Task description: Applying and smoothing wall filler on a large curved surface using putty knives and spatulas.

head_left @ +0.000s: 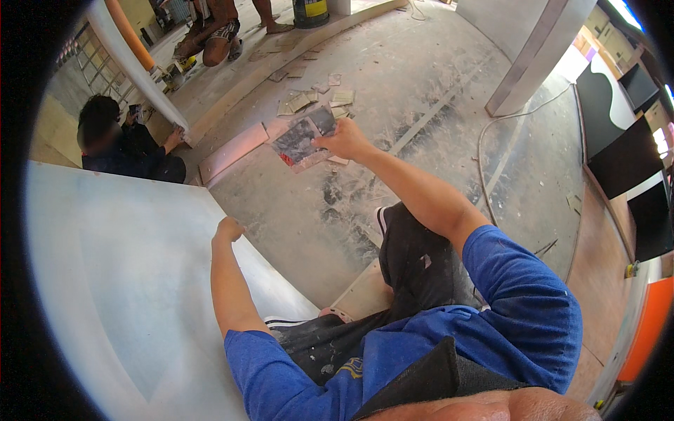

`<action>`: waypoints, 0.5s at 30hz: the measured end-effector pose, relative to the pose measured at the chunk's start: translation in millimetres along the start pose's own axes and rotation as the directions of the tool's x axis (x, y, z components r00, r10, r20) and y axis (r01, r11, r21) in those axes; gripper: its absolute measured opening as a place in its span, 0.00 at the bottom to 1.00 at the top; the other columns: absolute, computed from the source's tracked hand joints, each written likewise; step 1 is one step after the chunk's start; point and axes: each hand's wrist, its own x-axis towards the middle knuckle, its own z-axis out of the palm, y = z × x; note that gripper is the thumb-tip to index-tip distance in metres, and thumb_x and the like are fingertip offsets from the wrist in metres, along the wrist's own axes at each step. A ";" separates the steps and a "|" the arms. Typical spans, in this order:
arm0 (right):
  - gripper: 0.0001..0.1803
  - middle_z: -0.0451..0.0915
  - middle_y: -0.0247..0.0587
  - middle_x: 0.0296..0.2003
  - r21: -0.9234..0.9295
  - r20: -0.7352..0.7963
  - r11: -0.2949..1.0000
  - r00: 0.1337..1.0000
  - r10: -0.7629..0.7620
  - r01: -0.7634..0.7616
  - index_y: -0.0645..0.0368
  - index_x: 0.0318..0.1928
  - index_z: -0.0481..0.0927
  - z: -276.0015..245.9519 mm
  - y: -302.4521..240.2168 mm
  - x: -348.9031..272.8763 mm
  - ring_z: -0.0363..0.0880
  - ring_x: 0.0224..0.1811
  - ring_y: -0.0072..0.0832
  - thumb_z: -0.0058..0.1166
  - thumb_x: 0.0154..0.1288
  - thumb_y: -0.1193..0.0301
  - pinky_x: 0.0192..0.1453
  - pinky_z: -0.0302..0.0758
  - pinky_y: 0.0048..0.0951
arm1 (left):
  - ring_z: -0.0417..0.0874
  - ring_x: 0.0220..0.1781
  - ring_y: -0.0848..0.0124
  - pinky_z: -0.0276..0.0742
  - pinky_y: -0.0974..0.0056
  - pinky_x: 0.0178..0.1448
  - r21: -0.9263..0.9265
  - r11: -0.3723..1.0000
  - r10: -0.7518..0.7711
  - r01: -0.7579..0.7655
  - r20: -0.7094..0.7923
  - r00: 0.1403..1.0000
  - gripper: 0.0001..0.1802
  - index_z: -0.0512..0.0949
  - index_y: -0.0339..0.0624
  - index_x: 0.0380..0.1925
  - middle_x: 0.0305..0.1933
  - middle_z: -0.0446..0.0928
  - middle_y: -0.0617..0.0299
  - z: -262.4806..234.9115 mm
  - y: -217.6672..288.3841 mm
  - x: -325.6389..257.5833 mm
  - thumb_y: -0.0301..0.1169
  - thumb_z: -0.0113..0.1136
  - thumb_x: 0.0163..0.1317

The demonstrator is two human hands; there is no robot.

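My right hand (344,140) reaches forward over the dusty floor. Pinched in its fingers is a sheet of sandpaper (298,139), dark grey with a pale pinkish border and a red patch at one corner. My left hand (228,229) is curled over the edge of a large white panel (140,259) on my left, its fingertips partly hidden. Just beyond the sheet, several small flat greenish-beige pieces (298,102) lie scattered on the floor. A long pinkish board (235,151) rests beside them.
A person in dark clothes (133,151) crouches beyond the panel, holding a phone-like thing. Another person squats farther back, near a dark bucket (310,12). A post (523,63) stands at the right, with a cable (481,151) running past it. Black panels (621,158) line the far right.
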 end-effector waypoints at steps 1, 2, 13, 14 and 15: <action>0.19 0.72 0.47 0.15 0.002 -0.001 1.000 1.000 0.001 -0.001 0.70 0.20 0.74 -1.4 -1.6 -0.8 0.72 0.19 0.31 0.63 0.39 0.63 0.25 0.67 0.32 | 0.76 0.32 0.62 0.70 0.63 0.35 0.023 0.999 0.028 -0.028 -0.002 1.000 0.24 0.73 0.31 0.40 0.31 0.74 0.50 1.1 -2.5 4.2 0.37 0.60 0.46; 0.19 0.72 0.47 0.15 -0.019 0.002 1.000 1.000 0.003 -0.003 0.70 0.20 0.74 -1.2 -4.0 -1.2 0.72 0.19 0.31 0.63 0.39 0.63 0.25 0.67 0.32 | 0.76 0.19 0.67 0.71 0.64 0.21 0.040 0.998 0.055 -0.055 -0.006 0.998 0.26 0.70 0.29 0.44 0.20 0.74 0.54 3.1 -6.1 7.1 0.34 0.59 0.45; 0.16 0.74 0.49 0.18 -0.030 0.021 0.999 1.000 0.015 -0.014 0.68 0.25 0.76 -11.7 -33.3 -11.4 0.72 0.20 0.33 0.61 0.41 0.65 0.28 0.68 0.32 | 0.76 0.19 0.67 0.71 0.64 0.22 -0.005 1.000 0.024 -0.024 0.028 0.999 0.26 0.71 0.29 0.44 0.20 0.75 0.55 -4.5 3.8 2.0 0.34 0.60 0.45; 0.16 0.75 0.49 0.19 -0.017 0.021 1.000 1.000 0.003 -0.002 0.67 0.26 0.77 -11.3 -32.7 -11.9 0.73 0.21 0.34 0.61 0.41 0.66 0.29 0.68 0.32 | 0.76 0.19 0.67 0.71 0.64 0.22 -0.002 1.000 0.024 -0.024 0.045 0.999 0.26 0.71 0.29 0.43 0.20 0.74 0.55 -5.9 4.6 -0.7 0.34 0.60 0.45; 0.15 0.76 0.49 0.20 -0.004 0.021 1.000 1.000 -0.009 0.009 0.66 0.27 0.77 -10.6 -32.1 -12.1 0.73 0.22 0.34 0.60 0.42 0.67 0.30 0.68 0.31 | 0.76 0.19 0.67 0.71 0.64 0.22 -0.002 1.000 0.024 -0.024 0.044 0.999 0.26 0.71 0.29 0.43 0.20 0.74 0.55 -4.3 1.6 0.7 0.34 0.60 0.45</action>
